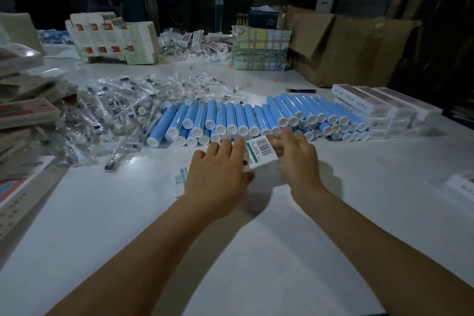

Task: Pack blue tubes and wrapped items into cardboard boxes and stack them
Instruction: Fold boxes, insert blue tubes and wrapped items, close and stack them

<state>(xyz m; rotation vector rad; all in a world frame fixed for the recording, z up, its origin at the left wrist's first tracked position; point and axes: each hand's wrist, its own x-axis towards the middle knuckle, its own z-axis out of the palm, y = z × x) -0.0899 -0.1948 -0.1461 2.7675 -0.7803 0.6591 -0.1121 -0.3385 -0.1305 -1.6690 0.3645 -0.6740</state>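
Small box (260,154) between both hands' fingers (225,147)

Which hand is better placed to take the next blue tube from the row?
Probably the right hand. Its straight fingers already reach the white caps of the blue tubes, and it holds nothing. The left hand grips the small box.

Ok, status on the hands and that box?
Left hand grips small white barcoded carton. Right hand open, fingers at its far end. Row of blue tubes with white caps just beyond, nothing blocking.
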